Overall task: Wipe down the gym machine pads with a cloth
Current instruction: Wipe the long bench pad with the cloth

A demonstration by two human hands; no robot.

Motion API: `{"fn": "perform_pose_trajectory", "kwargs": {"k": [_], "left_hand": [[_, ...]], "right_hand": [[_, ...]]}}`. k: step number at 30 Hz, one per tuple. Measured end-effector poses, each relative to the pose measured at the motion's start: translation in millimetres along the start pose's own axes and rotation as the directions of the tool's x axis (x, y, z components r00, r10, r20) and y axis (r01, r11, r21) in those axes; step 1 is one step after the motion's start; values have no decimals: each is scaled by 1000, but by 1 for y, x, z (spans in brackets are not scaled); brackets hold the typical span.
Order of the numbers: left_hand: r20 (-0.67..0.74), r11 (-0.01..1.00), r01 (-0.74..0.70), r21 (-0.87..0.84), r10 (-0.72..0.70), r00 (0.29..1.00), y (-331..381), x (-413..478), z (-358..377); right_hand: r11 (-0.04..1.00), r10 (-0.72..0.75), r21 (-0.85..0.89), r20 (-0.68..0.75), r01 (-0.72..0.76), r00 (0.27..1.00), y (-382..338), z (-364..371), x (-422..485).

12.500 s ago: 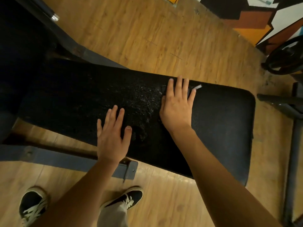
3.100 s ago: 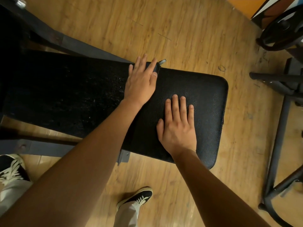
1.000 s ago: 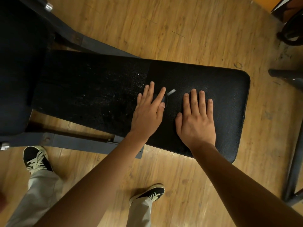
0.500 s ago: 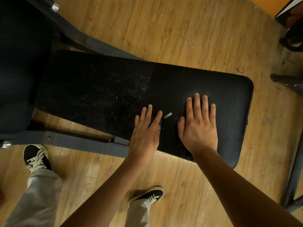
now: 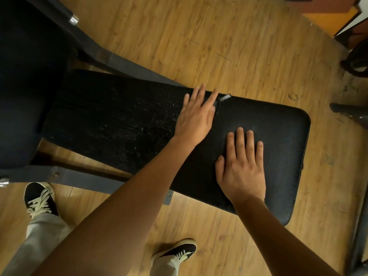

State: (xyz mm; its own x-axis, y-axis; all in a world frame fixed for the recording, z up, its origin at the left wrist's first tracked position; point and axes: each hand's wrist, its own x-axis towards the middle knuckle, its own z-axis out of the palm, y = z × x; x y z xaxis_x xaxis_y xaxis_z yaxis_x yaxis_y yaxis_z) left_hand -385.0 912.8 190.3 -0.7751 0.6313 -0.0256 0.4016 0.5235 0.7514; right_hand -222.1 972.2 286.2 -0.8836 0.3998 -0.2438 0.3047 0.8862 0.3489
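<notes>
A long black bench pad [image 5: 278, 136] lies across the middle of the view, its left half rough and speckled, its right half smoother. My left hand [image 5: 196, 114] lies flat with straight fingers at the pad's far edge, pressing on a dark cloth. Only the cloth's small white tag [image 5: 224, 97] and a dark fold by my thumb show. My right hand [image 5: 242, 168] rests flat on the smoother right part of the pad, fingers straight, holding nothing.
Grey steel frame bars run behind the pad [image 5: 127, 65] and under its near side [image 5: 85, 179]. My two dark shoes [image 5: 39, 200] [image 5: 177, 253] stand on the wooden floor. Other machine legs [image 5: 354, 116] and a dark weight plate [image 5: 358, 58] are at the right.
My left hand has slid with the cloth from the pad's near edge across to its far edge. My right hand has stayed flat in about the same spot.
</notes>
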Motion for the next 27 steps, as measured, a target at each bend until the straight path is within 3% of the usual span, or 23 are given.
{"fn": "perform_pose_trajectory", "kwargs": {"k": [6, 16, 27], "left_hand": [[19, 999, 37, -12, -37, 999, -4, 26, -4], [-10, 996, 82, -42, -82, 997, 0, -21, -1], [81, 1000, -9, 0, 9, 997, -11, 30, -11]], "right_hand": [[1000, 1, 13, -17, -1, 1000, 0, 1, 1], [1000, 3, 26, -19, -2, 1000, 0, 0, 1], [1000, 1, 15, -8, -1, 1000, 0, -1, 1]]}}
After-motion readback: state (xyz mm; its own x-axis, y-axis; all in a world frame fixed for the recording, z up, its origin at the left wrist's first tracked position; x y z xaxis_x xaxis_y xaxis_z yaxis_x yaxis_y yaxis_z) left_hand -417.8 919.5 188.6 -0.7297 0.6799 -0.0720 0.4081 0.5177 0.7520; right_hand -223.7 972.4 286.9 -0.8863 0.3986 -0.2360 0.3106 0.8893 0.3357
